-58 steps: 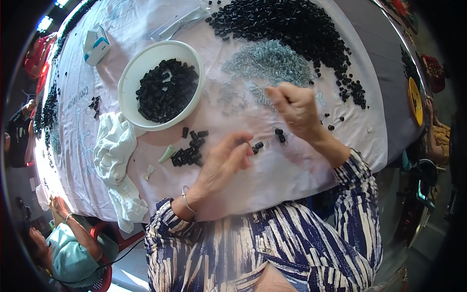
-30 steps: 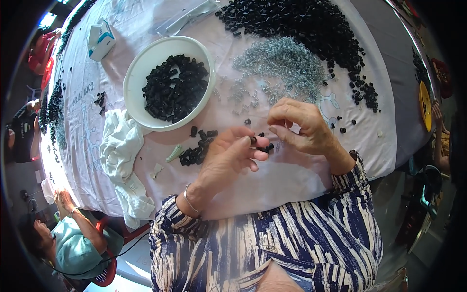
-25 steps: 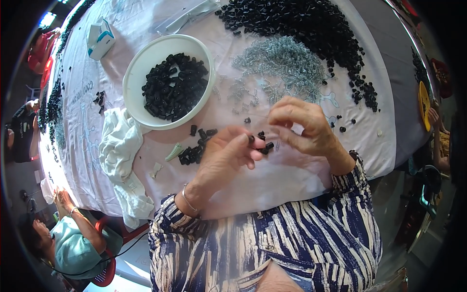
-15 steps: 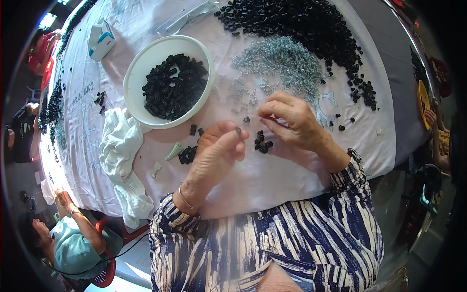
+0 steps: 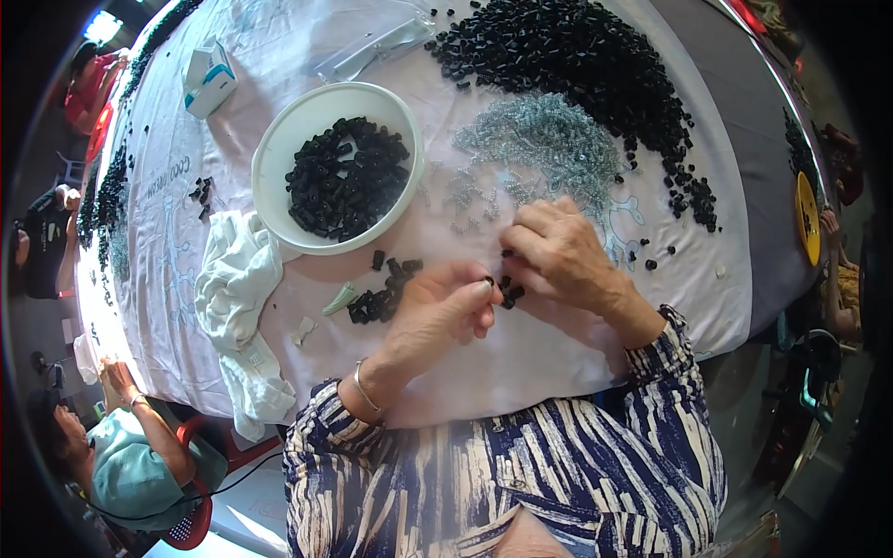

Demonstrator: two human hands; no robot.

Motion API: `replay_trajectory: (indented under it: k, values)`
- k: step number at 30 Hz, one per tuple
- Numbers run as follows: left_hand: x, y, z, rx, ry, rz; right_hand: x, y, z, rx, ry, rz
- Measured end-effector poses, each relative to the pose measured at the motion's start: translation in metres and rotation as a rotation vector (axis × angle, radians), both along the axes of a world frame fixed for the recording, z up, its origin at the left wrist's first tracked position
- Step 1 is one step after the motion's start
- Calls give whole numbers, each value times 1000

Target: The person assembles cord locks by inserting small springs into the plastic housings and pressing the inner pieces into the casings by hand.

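Between thumb and forefinger, my left hand [image 5: 435,312] pinches a small black plastic part [image 5: 489,280]. Just to its right, my right hand [image 5: 566,259] has its fingers drawn together low over a few loose black parts [image 5: 510,294] on the cloth. What those fingertips grip, if anything, is hidden. Behind my left hand lies another small group of black parts [image 5: 374,305], partly covered by it. A white bowl [image 5: 264,186] beyond holds many black cylindrical parts [image 5: 344,181]. Past my right hand spreads a heap of tiny clear, greyish pieces [image 5: 549,139].
A large pile of black parts [image 5: 577,56] covers the far right of the table. On the left are a crumpled white cloth [image 5: 233,288], a pale green piece [image 5: 340,298] and a small box [image 5: 209,84]. A clear plastic bag [image 5: 377,46] lies at the back. A person [image 5: 139,465] sits at lower left.
My right hand has come down to the loose black parts. My left hand has shifted right, closer to it, still pinching a small part. The whole view has shifted slightly.
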State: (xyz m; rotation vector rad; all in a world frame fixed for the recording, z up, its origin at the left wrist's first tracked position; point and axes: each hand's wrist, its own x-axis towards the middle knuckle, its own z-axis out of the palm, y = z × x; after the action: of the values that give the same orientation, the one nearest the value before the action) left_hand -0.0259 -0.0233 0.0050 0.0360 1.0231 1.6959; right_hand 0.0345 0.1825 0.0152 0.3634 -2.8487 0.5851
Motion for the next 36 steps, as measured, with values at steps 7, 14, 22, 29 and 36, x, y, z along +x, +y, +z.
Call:
replay_trajectory:
  k: [7, 14, 22, 29, 36]
  values:
    - [1, 1, 2, -7, 36, -18, -19, 0, -9, -106, 248, -101]
    - [2, 1, 4, -77, 102, -74, -24, -10, -14, -24, 224, -155]
    - [3, 0, 0, -66, 235, -75, -14, 7, -7, -79, 259, -117]
    - [3, 1, 5, -87, 235, -100, -16, 4, -8, -29, 199, -128]
    - [5, 2, 6, -98, 234, -99, -17, 7, -13, 87, 172, -107]
